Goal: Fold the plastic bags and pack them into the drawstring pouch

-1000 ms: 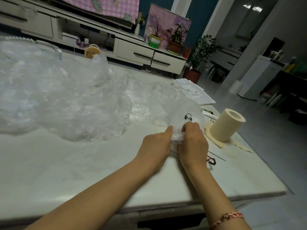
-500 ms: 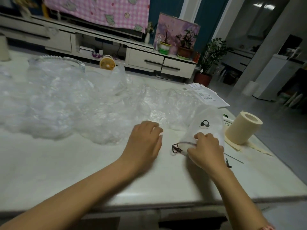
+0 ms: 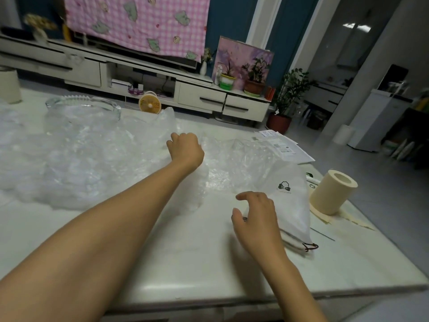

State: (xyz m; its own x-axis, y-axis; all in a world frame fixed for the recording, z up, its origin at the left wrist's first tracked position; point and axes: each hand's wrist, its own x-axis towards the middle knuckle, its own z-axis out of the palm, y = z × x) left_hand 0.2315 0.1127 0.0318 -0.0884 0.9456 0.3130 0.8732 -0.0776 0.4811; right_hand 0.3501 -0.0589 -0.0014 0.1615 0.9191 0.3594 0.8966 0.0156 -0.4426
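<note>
Care matters: our left hand, fingers closed on the plastic bags, should lift one only; right hand open beside the drawstring pouch.

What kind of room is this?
Probably a home living room: a low TV cabinet with drawers, potted plants on it, and a white table piled with plastic bags.

1. You have a dim room; brightest patch is a ceiling reflection at upper right.
2. Soft glare on the table near edge.
3. Your right hand casts a faint shadow leftward.
4. Edges bow outward; far background looks soft.
</note>
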